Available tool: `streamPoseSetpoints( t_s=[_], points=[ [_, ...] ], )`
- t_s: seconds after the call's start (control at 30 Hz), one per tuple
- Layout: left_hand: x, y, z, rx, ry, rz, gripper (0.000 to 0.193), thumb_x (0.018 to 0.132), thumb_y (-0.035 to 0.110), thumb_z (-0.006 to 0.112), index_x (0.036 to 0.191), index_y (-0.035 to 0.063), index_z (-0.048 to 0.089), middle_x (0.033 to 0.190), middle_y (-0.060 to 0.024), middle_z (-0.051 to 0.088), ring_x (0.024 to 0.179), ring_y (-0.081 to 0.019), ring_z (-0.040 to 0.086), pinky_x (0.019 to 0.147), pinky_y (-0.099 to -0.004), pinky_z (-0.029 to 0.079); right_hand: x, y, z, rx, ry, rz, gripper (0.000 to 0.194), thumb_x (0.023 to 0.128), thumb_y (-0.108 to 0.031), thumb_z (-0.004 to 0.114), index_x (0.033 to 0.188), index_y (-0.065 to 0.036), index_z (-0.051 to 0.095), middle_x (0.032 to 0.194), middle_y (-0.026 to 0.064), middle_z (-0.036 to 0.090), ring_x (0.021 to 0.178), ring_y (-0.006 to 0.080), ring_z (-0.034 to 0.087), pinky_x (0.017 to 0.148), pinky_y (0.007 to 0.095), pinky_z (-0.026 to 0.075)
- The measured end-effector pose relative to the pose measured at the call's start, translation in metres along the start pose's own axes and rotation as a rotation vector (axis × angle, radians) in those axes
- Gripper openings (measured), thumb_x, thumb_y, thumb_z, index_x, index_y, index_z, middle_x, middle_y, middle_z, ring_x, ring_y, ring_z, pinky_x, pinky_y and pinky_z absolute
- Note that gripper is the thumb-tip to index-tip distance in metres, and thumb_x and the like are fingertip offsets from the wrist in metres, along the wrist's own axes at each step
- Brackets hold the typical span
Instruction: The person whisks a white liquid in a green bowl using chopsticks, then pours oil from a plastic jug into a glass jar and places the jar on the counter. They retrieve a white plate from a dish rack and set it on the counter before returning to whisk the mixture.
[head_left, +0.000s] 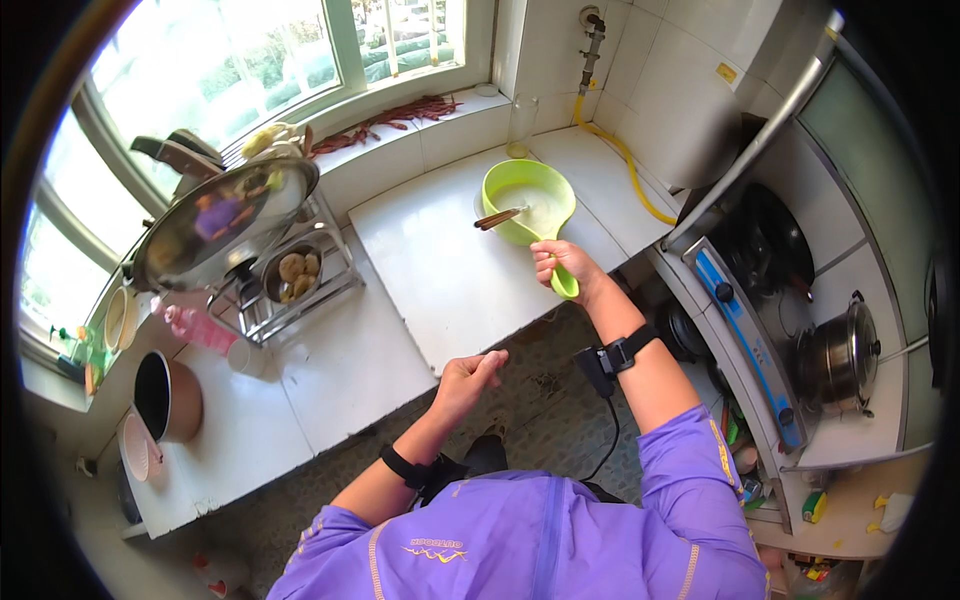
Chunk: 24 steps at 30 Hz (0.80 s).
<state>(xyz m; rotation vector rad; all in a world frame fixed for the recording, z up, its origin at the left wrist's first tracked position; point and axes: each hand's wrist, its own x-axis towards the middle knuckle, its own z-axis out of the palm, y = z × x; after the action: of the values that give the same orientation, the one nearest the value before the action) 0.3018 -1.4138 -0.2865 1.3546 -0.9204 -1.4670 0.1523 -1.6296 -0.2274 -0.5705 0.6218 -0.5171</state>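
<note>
My right hand (564, 264) grips the handle of a light green plastic ladle-shaped bowl (555, 180) over the white tiled counter (427, 247). A whitish content covers the bowl's bottom. Brown-handled utensils, perhaps chopsticks (498, 218), lean in it with their ends past the left rim. Beneath the bowl, a pale round edge shows at its left; what it belongs to is mostly hidden. My left hand (469, 381) hangs near the counter's front edge, holding nothing visible, with its fingers loosely curled and the thumb resting along them.
Behind the bowl stands a clear glass (523, 124); dried red chillies (390, 124) lie on the sill. To the left are a metal rack (330, 274), a large steel lid (225, 225) and a pot (169, 397). A gas stove (742, 337) with a steel pot (838, 360) is at right.
</note>
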Motion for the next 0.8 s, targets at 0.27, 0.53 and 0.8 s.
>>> streamPoseSetpoints(
  t_s=[0.27,0.53,0.8],
  points=[
    [0.083,0.003,0.012,-0.113,-0.141,0.036,0.055,0.088,0.004,0.053,0.138,0.0006,0.031,0.118,-0.0213,0.056,0.102,-0.0202,0.059,0.089,-0.0291,0.046,0.086,-0.011,-0.04,-0.155,0.069,0.044,0.017,0.084,-0.006,0.056,0.068,-0.007,0.05,0.058,-0.0013,0.048,0.044,0.0065,0.046,0.042,0.0234,0.043],
    [0.131,-0.015,0.048,0.186,-0.294,-0.188,0.015,0.084,0.013,0.064,0.088,-0.0019,0.064,0.086,-0.0093,0.068,0.069,-0.0109,0.061,0.062,-0.0232,0.049,0.085,-0.002,-0.05,-0.274,0.175,-0.024,0.019,0.08,-0.012,0.063,0.067,-0.009,0.049,0.059,0.0012,0.05,0.048,0.0097,0.05,0.045,0.0266,0.044],
    [0.149,-0.001,0.116,-0.387,-0.766,-0.306,0.071,0.088,0.028,0.059,0.142,0.0052,0.018,0.142,-0.01,0.029,0.126,-0.0226,0.036,0.101,-0.0386,0.033,0.038,-0.025,-0.058,-0.938,0.302,-0.01,0.069,0.089,-0.061,0.038,0.115,0.002,0.047,0.095,0.0158,0.059,0.09,0.0235,0.059,0.081,0.0364,0.049]
  ],
)
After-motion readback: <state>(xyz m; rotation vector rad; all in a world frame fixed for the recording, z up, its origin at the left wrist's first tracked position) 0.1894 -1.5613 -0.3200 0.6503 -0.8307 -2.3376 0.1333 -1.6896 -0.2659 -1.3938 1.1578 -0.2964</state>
